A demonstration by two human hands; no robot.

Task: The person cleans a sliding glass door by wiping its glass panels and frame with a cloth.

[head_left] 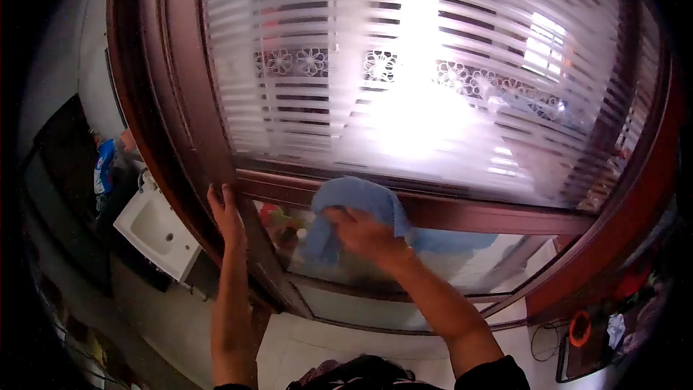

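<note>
A blue cloth [354,198] is pressed against the reddish-brown horizontal rail of a glass door, and part of it hangs down over the lower glass. My right hand [364,235] lies on the cloth, fingers bent around its folds. My left hand [227,217] rests against the brown door frame [216,162], left of the cloth, its fingers pointing up and slightly apart, with nothing in it. Above the rail is a large pane [289,130] with frosted stripes and a band of flower shapes, with bright glare in its middle.
At the left is a white washbasin [159,235], with a blue-and-white packet [105,166] behind it. Pale floor tiles [310,343] lie below the door. An orange ring-shaped item [580,328] and a white crumpled item [615,330] are at the lower right.
</note>
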